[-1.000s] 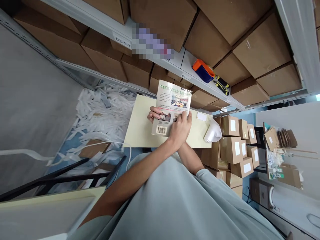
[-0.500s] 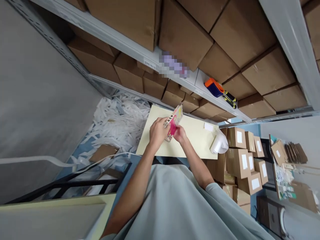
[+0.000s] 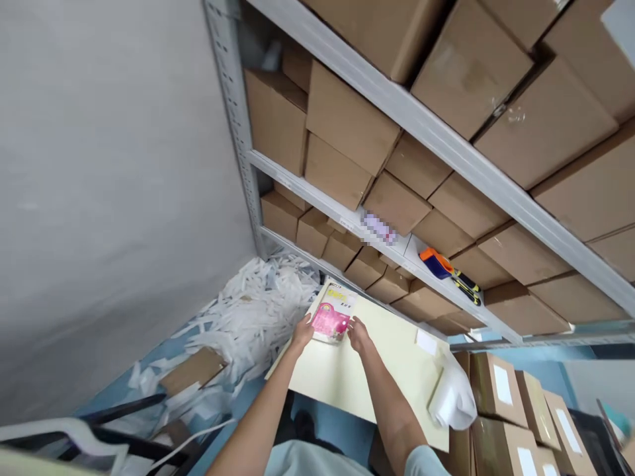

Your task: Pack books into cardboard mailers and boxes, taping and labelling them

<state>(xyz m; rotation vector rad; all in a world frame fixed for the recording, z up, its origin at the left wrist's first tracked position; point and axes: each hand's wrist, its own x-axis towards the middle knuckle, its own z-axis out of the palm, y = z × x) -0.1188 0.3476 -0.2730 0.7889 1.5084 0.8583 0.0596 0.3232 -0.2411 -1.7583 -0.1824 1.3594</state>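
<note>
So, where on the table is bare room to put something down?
The table looks bare between the book and near edge, and from the right hand to the white roll. Crowded: by the book and left hand, and by the roll and paper slip.

Right of the hands (image 3: 358, 334), open tabletop (image 3: 389, 344) runs until a white roll (image 3: 454, 400) blocks.

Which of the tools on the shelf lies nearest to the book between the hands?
The orange and blue tool, at the group's left end; the black-and-yellow tools lie right of it, farther from the book.
</note>
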